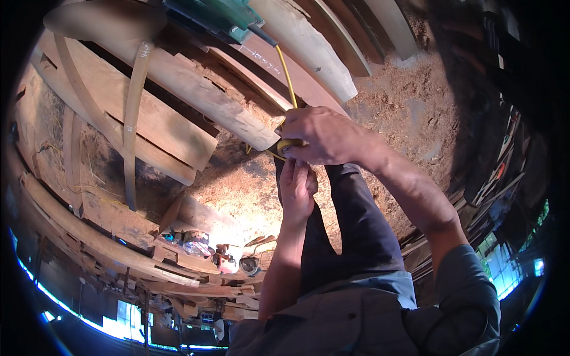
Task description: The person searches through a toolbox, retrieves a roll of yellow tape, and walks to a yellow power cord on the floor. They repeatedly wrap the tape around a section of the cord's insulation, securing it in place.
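My right hand (323, 135) is curled over a yellow ring-shaped roll (290, 143) that looks like tape. Just below it, my left hand (298, 184) points upward with its fingers pressed together, and the tips meet the underside of the roll. Whatever the left fingers pinch is hidden. A yellow cord (285, 72) runs down from a green power tool (217, 18) to my right hand. More of the yellow cord shows to the left of the hands, past the end of a plank (261, 135).
Long planks (178, 98) lie at the left and top, with two thin strips (132, 130) across them. Wood shavings (392, 113) cover the floor. At the lower left are stacked timber (119, 255) and several small items, including a clear container (198, 244). More wood leans at the right.
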Demonstrator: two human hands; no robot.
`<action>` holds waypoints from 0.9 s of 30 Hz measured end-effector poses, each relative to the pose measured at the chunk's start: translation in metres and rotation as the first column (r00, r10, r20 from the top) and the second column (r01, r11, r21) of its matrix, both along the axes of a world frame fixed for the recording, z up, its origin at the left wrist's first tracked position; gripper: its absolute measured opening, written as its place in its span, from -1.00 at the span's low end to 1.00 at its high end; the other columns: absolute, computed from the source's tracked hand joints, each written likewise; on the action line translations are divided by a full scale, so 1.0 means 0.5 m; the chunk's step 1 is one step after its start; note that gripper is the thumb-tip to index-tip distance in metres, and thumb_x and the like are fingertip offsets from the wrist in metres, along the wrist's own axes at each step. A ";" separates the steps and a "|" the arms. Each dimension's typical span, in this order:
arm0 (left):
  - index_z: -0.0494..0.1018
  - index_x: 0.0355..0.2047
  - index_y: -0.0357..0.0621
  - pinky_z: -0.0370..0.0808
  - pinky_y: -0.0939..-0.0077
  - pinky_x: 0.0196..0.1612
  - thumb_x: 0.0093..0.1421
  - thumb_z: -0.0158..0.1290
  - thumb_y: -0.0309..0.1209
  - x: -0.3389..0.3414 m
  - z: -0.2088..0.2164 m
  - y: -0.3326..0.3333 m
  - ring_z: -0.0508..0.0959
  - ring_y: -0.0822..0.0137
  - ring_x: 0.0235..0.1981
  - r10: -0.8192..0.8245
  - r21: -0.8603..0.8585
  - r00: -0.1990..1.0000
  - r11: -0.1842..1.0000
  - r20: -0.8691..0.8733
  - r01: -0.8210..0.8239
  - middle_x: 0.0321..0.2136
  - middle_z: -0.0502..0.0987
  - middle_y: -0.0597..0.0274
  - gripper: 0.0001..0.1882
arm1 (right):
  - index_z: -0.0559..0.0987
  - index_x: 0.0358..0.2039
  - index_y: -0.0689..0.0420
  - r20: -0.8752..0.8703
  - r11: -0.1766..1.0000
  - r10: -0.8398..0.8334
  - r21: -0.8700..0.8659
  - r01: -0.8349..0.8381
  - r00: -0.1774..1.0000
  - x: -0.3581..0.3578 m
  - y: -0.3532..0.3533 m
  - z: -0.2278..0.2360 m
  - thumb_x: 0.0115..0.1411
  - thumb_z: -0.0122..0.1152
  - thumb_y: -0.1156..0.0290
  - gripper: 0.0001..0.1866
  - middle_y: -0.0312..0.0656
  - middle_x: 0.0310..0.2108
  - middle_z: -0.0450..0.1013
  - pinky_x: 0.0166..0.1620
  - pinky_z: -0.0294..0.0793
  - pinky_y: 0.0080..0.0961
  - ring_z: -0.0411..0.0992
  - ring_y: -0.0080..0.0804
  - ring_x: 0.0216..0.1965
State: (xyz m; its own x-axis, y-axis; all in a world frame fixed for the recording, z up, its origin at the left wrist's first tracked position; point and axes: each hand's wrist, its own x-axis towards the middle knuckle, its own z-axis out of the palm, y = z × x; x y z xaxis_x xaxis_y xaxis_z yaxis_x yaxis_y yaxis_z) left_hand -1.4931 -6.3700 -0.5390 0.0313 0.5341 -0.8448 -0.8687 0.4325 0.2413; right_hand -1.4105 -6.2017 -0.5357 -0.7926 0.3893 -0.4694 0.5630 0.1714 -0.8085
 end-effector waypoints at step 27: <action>0.45 -0.24 -0.09 0.05 0.69 -0.64 0.40 -0.07 -0.33 0.031 0.002 0.003 0.11 0.66 -0.70 0.018 -0.001 0.993 1.000 0.116 -0.019 -0.66 0.20 0.52 -0.85 | 0.62 -0.37 0.15 0.225 0.992 -0.007 0.126 -0.022 0.974 0.021 -0.004 0.053 0.16 0.29 0.14 -0.70 -0.11 -0.47 0.51 -0.24 0.54 -0.27 0.56 -0.19 -0.39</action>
State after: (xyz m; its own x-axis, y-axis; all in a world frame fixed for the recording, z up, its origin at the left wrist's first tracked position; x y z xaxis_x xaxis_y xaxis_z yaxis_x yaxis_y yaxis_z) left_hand -1.4777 -6.3685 -0.5380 0.1193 0.5359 -0.8358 -0.8987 0.4161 0.1384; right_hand -1.4002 -6.2035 -0.5090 -0.6756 0.4512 -0.5831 0.7260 0.2692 -0.6328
